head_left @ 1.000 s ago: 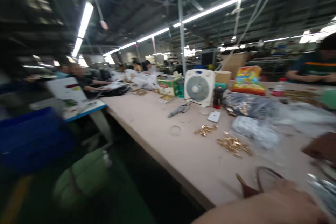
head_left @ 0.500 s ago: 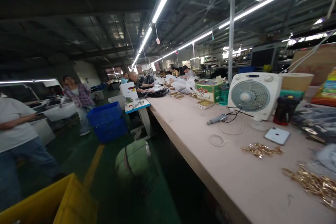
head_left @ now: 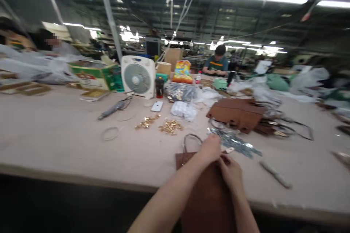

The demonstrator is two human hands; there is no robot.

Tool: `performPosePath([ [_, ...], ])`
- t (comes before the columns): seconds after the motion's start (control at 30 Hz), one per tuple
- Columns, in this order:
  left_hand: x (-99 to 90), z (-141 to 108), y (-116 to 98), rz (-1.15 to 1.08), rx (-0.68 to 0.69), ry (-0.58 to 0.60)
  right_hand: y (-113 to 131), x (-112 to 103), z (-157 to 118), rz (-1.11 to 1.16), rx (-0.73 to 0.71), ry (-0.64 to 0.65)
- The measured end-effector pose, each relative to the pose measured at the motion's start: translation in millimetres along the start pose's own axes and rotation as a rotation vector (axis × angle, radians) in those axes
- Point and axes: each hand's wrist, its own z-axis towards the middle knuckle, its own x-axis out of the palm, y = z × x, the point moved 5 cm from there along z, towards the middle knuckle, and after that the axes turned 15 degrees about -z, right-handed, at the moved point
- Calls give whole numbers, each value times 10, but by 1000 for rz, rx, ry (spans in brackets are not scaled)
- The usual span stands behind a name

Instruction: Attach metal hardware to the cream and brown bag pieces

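A brown bag [head_left: 207,196] with a thin dark loop handle [head_left: 188,138] hangs over the table's near edge, its upper part on the tabletop. My left hand [head_left: 211,148] is closed at the bag's upper edge; what its fingers hold is hidden. Close beside it on the right, my right hand [head_left: 232,173] pinches the bag's upper edge. A small pale tab [head_left: 229,150] sticks out just beyond the fingers. Behind the hands lies a pile of silvery-blue strips [head_left: 237,143]. Motion blurs the details.
Gold metal fittings [head_left: 171,126] lie in heaps left of the strips. More brown bags [head_left: 237,113] are stacked behind. A rod-like tool [head_left: 275,175] rests at right. Farther left stand a fan [head_left: 138,76], a phone [head_left: 156,106] and a corded tool [head_left: 112,110]. A co-worker [head_left: 217,62] sits opposite.
My view has swung right from the aisle and bins to the table. Both my hands and the brown bag, out of sight before, now show at the front.
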Motion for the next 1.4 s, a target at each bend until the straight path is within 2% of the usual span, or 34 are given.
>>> performPosePath([
  [0.07,135,54,52,51,-54,-4,-68,-38,9,152,37,73],
  [0.13,106,45,197,114,-116,-10,-48,5,40,231,58,98],
  [0.23,19,2,384,193,-195,-9,-5,51,66,245,64,96],
  [0.4,43,42,459,255,-293,-11,-22,35,41,264,58,106],
  [0.73,61,62,703,182,-377,-40,-25,72,-12,283,11,168],
  [1.03,70,64,762,89,-429,-35,31,61,-54,218,-53,157],
  [1.4,17,32,725,23,-470,-45,85,177,-108,-40,-257,44],
])
